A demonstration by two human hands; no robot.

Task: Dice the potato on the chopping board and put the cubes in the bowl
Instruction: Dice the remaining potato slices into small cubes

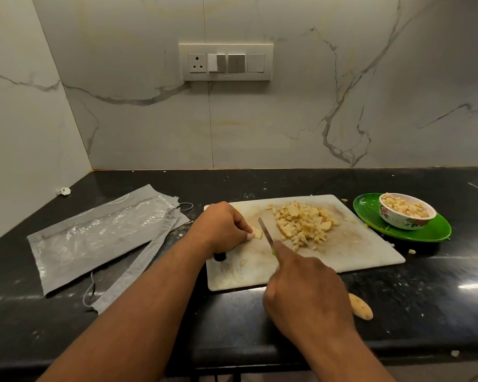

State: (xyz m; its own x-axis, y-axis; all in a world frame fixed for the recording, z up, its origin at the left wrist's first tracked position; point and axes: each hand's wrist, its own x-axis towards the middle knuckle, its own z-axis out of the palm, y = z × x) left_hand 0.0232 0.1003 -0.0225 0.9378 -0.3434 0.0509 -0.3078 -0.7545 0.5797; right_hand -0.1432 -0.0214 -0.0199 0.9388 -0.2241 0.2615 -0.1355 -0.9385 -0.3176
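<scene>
- Black stone counter (260, 321) under a marble-veined wall, white chopping board (370, 252) at frame centre.
- Left hand (224, 224), fingers curled, pinching the last small potato piece (257, 232) against the board's left part.
- Right hand (307, 288) clenched on a knife (266, 234), green handle mostly hidden; blade slanting up-left, just right of the piece, contact unclear.
- Piece lying between fingertips and blade, so the coming cut likely falls close to the left fingers.
- Heap of diced cubes (304, 223) right of the blade.
- Floral bowl (407, 210), already holding cubes, on a green plate (436, 232) at right.
</scene>
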